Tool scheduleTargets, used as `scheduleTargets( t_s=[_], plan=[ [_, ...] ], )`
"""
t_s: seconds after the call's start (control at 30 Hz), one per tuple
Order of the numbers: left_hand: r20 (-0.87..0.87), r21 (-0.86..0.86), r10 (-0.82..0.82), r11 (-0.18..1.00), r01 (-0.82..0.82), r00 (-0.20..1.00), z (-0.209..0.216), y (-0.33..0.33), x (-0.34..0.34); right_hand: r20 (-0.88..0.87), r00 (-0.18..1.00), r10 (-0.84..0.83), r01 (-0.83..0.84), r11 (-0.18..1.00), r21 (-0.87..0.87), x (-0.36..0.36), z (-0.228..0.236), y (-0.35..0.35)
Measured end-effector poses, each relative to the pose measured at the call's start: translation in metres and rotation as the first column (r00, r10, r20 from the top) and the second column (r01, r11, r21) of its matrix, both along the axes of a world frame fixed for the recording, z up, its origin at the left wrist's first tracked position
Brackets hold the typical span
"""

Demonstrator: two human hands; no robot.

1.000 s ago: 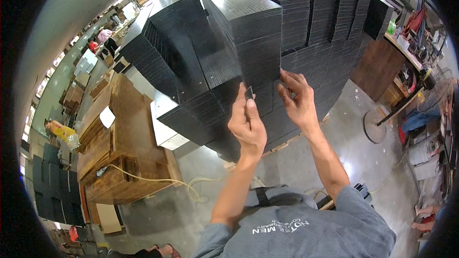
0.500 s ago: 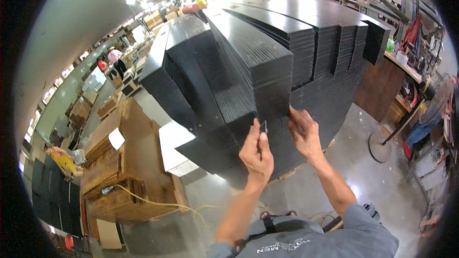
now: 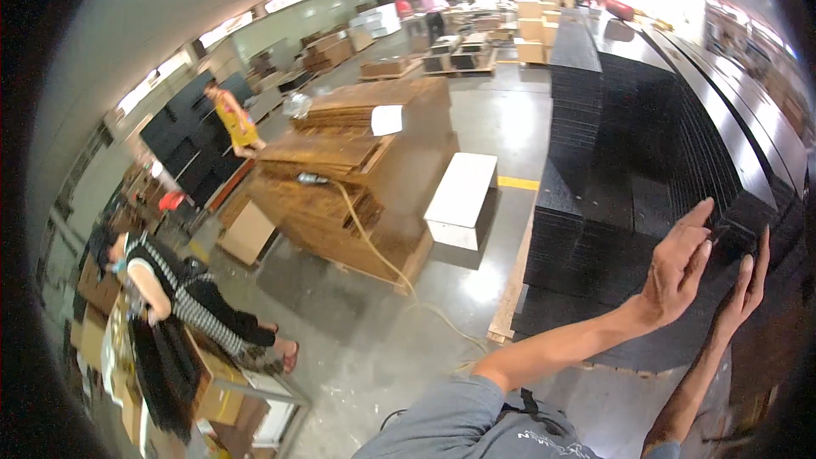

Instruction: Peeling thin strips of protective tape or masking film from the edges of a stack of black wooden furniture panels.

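Tall stacks of dark panels (image 3: 612,127) stand on the right side of the head view, their edges facing me. My left hand (image 3: 676,268) is closed in a pinch in front of these stacks. A small thin dark piece (image 3: 721,232) pokes out from its fingertips; its kind is too small to make out. To the right of it, my right hand (image 3: 744,297) has its fingers stretched out along the front of the panels, near the panel ends. Nothing shows in that hand, though part of it is in shadow.
A white box (image 3: 461,195) sits on the floor left of the stacks. Beyond it stands a stack of brown boards (image 3: 425,123) with a yellow cord (image 3: 374,238) hanging down. A person in a striped top (image 3: 183,285) bends over a bench at lower left; another in yellow (image 3: 231,119) stands farther off.
The view has swung left, so the dark stacks now sit farther right. Both hands remain near the panel ends. My right hand's fingers are straighter than before.
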State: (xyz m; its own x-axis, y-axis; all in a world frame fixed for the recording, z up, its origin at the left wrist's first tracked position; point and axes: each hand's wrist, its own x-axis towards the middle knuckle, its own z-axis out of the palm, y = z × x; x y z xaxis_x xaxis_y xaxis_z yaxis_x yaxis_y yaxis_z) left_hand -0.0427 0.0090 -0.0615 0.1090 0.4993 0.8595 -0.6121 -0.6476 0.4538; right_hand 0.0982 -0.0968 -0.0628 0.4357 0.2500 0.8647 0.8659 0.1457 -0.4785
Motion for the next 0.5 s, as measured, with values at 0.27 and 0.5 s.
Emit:
scheduleTargets(
  t_s=[0.27, 0.5],
  plan=[
    [-0.007, -0.1, 0.013, 0.995, -0.014, 1.0, -0.013, -0.029, 0.024, -0.119, 0.989, 0.091, -0.08, 0.992, 0.094, 0.028, -0.034, -0.004],
    [-0.051, -0.226, 0.175, 0.957, -0.182, 0.983, -0.016, -0.032, 0.022, -0.202, 0.966, 0.158, -0.153, 0.987, 0.041, -0.002, -0.025, 0.018]
  ],
)
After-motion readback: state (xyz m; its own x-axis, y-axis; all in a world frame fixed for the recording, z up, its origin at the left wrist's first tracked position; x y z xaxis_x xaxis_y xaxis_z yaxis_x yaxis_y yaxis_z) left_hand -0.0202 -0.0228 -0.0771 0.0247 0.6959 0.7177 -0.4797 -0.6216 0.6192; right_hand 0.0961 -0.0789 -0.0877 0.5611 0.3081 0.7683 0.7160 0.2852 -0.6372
